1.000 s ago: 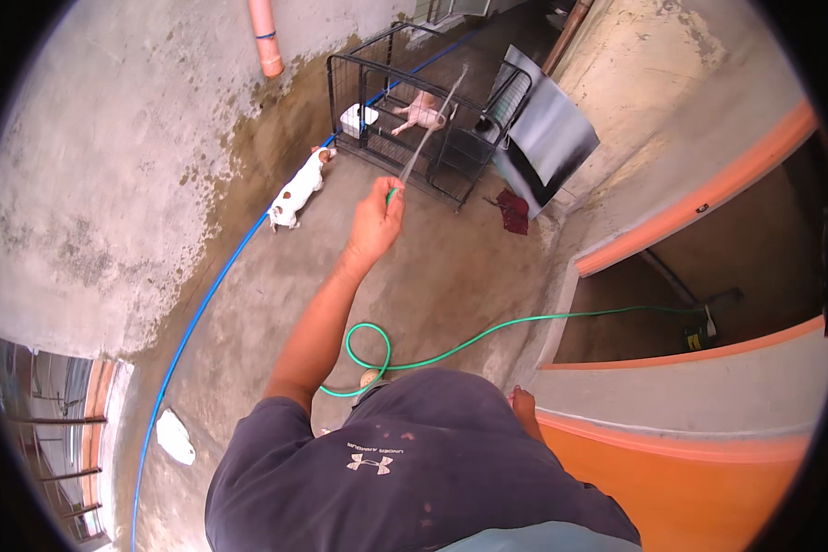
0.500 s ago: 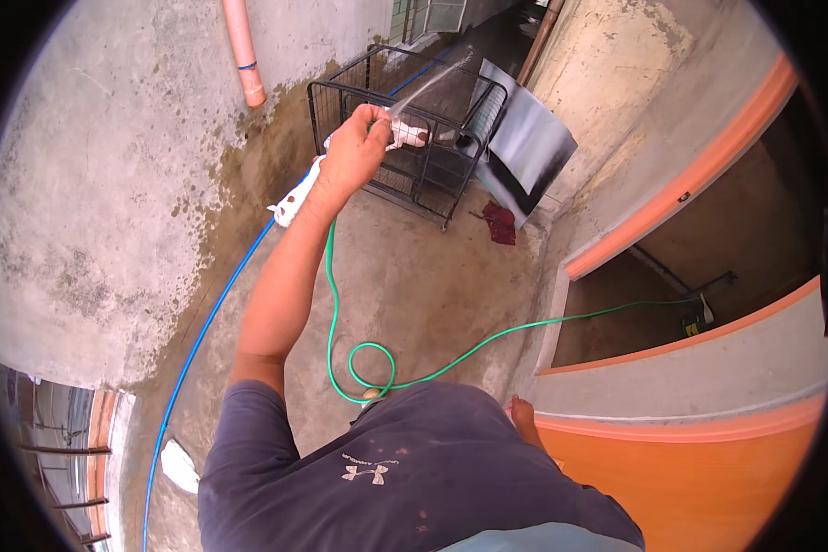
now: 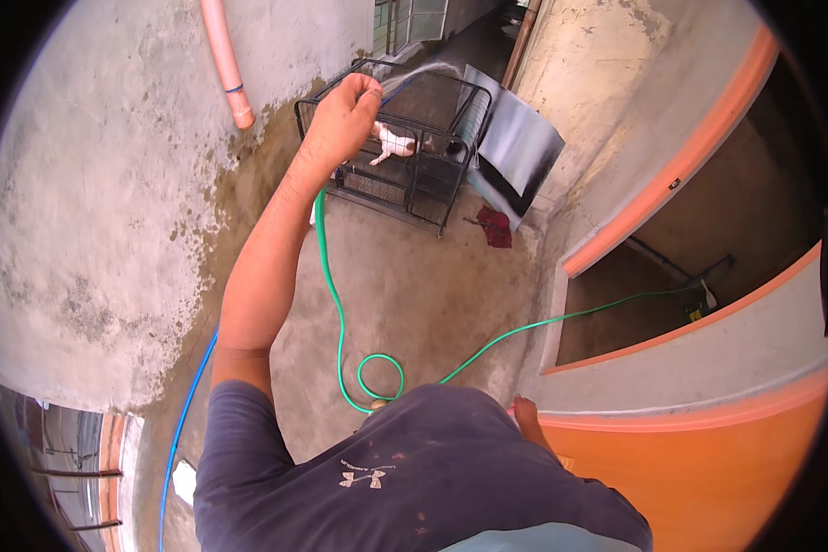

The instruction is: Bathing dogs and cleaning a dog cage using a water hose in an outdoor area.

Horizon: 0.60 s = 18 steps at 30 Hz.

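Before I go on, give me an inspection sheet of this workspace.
Surface: concrete floor, darker in patches.
Job's things: green hose, looped once on the floor; water sprays toward the black cage; a white-and-brown dog shows through its bars.
Clutter: dark red cloth beside a leaning grey panel.
Hands: left hand grips the hose; right hand low, partly hidden.
Cables: none I can make out; a blue hose runs at left.
Surroundings: stained grey wall left, orange-trimmed opening right.
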Motion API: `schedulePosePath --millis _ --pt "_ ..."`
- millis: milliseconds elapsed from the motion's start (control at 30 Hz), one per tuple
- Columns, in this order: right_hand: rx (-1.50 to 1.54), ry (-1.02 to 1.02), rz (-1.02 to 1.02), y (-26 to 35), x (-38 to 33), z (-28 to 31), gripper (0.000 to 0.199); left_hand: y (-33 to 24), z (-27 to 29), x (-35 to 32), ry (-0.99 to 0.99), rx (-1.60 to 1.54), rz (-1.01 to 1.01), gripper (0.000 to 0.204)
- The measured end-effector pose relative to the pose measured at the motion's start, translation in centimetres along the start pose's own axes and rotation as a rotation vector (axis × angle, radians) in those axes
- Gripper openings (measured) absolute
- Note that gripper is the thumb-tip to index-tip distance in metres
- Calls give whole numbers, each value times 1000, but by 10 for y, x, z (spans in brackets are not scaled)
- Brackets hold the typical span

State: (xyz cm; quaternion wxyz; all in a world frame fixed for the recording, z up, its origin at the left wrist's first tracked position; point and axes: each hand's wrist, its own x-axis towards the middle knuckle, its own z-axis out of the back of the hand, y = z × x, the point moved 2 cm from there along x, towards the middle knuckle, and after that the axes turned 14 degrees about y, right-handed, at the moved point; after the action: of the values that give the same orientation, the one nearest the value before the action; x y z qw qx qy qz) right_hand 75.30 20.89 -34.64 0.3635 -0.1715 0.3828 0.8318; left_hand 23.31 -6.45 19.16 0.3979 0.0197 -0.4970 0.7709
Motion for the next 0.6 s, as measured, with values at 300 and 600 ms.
schedulePosePath --millis 300,600 --pt "386 -65 -102 13 -8 4 42 -32 18 44 -63 36 -116 27" --pt "403 -33 -169 0 -1 -4 45 -45 7 47 -118 102 -169 28"
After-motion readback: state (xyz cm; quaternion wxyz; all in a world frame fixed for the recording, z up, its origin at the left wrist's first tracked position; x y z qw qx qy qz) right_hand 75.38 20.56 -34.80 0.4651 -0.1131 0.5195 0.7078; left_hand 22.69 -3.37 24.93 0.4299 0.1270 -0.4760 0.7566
